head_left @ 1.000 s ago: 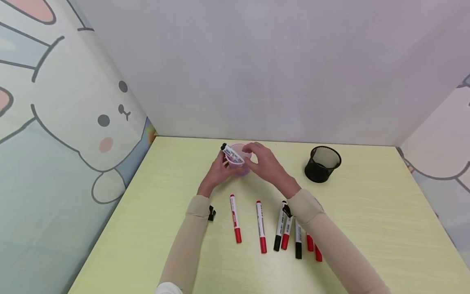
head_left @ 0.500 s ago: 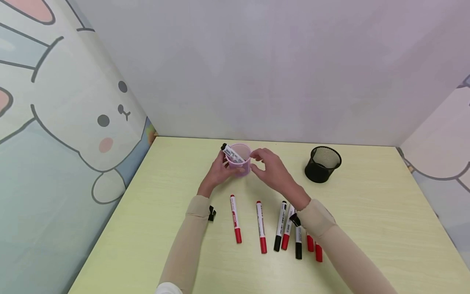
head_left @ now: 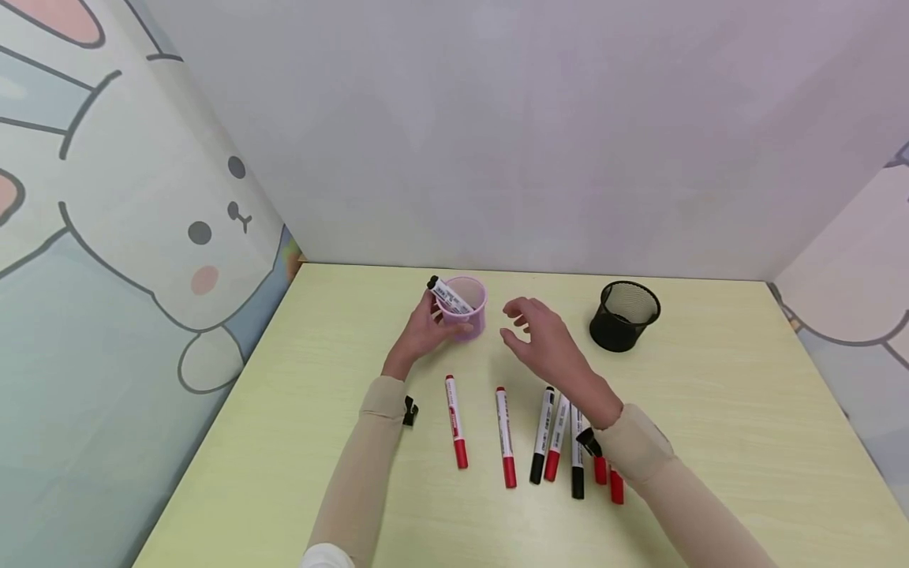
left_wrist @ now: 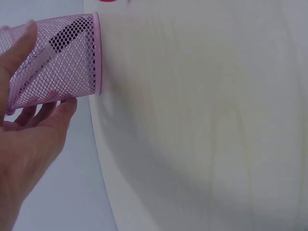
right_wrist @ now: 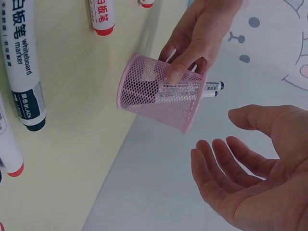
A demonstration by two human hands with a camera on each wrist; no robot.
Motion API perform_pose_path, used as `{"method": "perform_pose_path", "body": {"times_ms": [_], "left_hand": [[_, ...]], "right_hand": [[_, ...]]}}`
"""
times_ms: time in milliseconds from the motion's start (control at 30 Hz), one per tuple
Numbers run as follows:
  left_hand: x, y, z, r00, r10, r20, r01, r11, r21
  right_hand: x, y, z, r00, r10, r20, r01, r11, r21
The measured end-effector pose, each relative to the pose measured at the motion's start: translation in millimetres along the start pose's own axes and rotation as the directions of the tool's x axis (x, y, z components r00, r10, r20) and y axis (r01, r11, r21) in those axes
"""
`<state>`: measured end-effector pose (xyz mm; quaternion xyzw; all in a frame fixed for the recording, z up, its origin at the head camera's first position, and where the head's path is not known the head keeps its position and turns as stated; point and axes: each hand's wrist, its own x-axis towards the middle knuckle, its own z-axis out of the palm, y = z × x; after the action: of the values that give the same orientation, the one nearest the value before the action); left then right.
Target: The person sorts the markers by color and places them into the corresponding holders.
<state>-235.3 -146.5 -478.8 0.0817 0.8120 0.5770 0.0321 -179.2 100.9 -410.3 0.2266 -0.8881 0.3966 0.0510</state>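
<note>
A pink mesh pen holder (head_left: 474,323) stands upright near the back of the table, with my left hand (head_left: 420,335) gripping its left side, thumb in front and fingers behind. Inside it, black whiteboard markers (head_left: 450,296) lean to the left, their ends poking over the rim; the right wrist view shows two ends (right_wrist: 213,86). The mesh lets a marker's dark cap show low in the holder (left_wrist: 67,62) in the left wrist view. To the right of the holder, my right hand (head_left: 547,339) is held in the air with fingers loosely bent and nothing in them.
A black mesh pen holder (head_left: 615,334) stands at the back right. Along the middle of the table lie a red marker (head_left: 455,418), another red marker (head_left: 504,430), a black marker (head_left: 543,434) and several more, partly under my right forearm. A pale wall (head_left: 525,158) rises behind the table.
My right hand has drawn back from the pink holder's rim, to the right and slightly toward me. The left hand and the holder have stayed in place.
</note>
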Motion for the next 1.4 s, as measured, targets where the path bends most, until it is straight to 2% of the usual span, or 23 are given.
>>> {"method": "perform_pose_path", "body": {"times_ms": [167,567,800,1200,1400], "left_hand": [[1.6,-0.6,-0.2,1.0,0.005,-0.003,-0.005,1.0,-0.003],[2.0,0.4,0.4,1.0,0.019,0.006,-0.019,1.0,-0.02],[2.5,-0.2,0.9,1.0,0.02,0.009,-0.02,1.0,-0.013],[2.4,-0.9,0.0,1.0,0.008,0.01,-0.008,1.0,-0.012],[1.2,-2.3,-1.4,1.0,0.0,0.001,0.0,1.0,-0.005]], "right_hand": [[-10.8,-1.6,-2.6,0.997,0.069,0.016,-0.069,0.998,0.002],[-35.0,-2.5,-7.0,0.988,0.153,0.019,-0.153,0.988,-0.023],[-48.5,0.9,-8.6,0.973,0.227,0.045,-0.225,0.974,-0.042],[-69.7,6.3,-9.4,0.964,0.259,0.069,-0.251,0.963,-0.101],[-78.5,7.6,-7.4,0.943,0.308,0.123,-0.296,0.949,-0.107]]}}
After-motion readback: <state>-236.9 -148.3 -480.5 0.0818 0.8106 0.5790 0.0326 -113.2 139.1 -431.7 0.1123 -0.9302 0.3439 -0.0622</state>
